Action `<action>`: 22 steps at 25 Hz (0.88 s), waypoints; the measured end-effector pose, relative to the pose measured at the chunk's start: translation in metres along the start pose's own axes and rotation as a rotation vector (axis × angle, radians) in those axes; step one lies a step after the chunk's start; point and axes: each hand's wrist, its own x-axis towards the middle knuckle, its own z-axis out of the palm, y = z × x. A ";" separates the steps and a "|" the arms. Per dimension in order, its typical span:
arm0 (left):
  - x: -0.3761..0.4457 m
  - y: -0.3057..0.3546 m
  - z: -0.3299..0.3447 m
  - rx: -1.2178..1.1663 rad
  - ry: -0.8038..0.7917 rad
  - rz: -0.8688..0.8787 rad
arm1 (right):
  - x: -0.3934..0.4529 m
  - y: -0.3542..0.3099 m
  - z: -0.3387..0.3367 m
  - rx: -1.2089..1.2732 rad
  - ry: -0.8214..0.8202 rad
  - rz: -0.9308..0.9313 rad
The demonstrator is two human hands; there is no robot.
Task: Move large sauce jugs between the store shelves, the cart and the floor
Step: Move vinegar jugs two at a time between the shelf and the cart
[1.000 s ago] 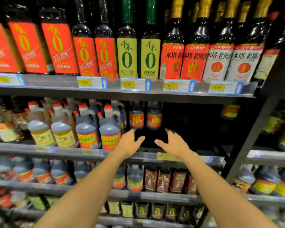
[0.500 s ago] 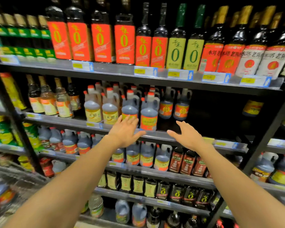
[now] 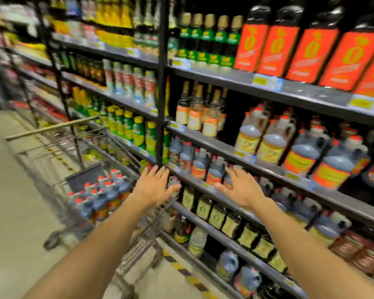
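Observation:
Several dark sauce jugs (image 3: 99, 197) with red caps stand packed in the wire shopping cart (image 3: 58, 137) at lower left. More jugs (image 3: 304, 156) with orange and yellow labels fill the store shelves (image 3: 257, 167) on the right. My left hand (image 3: 154, 186) hangs in the air with fingers spread, above the cart's near corner and in front of the shelf post. In front of a row of shelf jugs (image 3: 198, 167), my right hand (image 3: 239, 186) is also spread and holds nothing. The picture is blurred by motion.
A black shelf post (image 3: 161, 83) rises just behind my left hand. Tall bottles with orange labels (image 3: 309, 50) line the upper shelf. Smaller bottles (image 3: 216, 214) sit on lower shelves. Pale floor (image 3: 13, 212) stretches left of the cart.
The view has swung left and down, bringing the cart with its jugs into sight. Both hands stay spread and hold nothing, now lower against the shelves and nearer the cart.

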 end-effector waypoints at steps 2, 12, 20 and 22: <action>-0.014 -0.042 0.017 -0.013 -0.004 -0.083 | 0.027 -0.047 0.006 -0.005 -0.035 -0.113; -0.037 -0.197 0.089 -0.116 -0.152 -0.577 | 0.211 -0.237 0.071 -0.002 -0.207 -0.574; 0.058 -0.296 0.111 -0.102 -0.225 -0.762 | 0.374 -0.339 0.121 0.069 -0.311 -0.890; 0.087 -0.320 0.135 -0.073 -0.245 -0.764 | 0.400 -0.366 0.156 0.096 -0.341 -0.924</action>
